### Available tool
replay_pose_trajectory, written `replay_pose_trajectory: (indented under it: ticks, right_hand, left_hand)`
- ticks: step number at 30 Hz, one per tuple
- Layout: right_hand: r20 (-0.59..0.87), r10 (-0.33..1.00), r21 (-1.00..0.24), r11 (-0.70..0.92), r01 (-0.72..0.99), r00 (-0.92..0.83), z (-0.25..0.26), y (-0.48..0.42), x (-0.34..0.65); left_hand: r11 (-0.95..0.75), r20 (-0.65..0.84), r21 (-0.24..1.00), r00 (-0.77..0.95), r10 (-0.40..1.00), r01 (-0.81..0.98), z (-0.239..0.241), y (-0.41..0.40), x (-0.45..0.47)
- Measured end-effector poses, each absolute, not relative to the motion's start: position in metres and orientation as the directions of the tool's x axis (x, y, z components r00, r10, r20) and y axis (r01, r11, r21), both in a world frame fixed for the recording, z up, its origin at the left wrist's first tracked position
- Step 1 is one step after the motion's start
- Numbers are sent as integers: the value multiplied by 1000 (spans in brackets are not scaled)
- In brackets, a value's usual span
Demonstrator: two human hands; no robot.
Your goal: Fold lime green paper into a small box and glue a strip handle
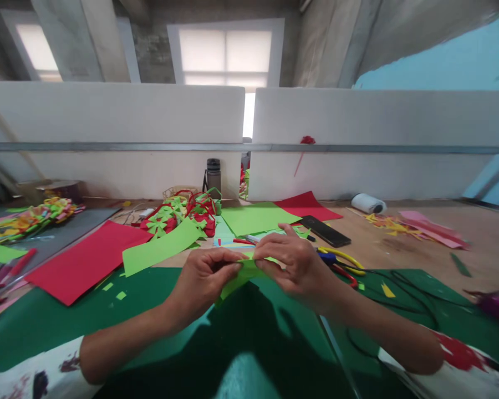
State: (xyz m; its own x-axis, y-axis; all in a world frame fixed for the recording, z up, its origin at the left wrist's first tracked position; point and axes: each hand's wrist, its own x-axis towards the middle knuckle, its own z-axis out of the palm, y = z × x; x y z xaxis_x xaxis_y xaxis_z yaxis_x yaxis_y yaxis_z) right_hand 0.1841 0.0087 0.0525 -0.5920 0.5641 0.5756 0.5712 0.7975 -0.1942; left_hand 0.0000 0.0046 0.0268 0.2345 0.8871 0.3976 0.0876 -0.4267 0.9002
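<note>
A small piece of light green paper (246,271) is held up over the dark green mat (149,343). My left hand (205,277) pinches its left edge between thumb and fingers. On the other side, my right hand (289,263) grips the paper's upper right part with thumb and forefinger. The piece looks folded or bent between the two hands, though the fingers cover part of it. Just behind the hands lie pens (243,241). To the right of my right hand rest scissors with yellow and blue handles (343,259).
Red sheets (91,260) and light green sheets (253,218) lie on the table. A black phone (325,230) is at right of centre. Paper flowers (168,219) are heaped near a dark bottle (213,176). A black cable (411,293) crosses the mat. White panels (378,119) stand behind.
</note>
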Motion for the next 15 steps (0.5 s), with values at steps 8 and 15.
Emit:
replay_pose_trajectory:
  ticks: [8,15]
  right_hand:
    - [540,733,-184,583,791,-414,62,20,230]
    - [368,897,-16,271,962,-246,25,54,301]
  left_hand:
    - [-488,458,858,190,868,163,25,8,-4]
    - [-364,356,921,83,931,136,18,14,-11]
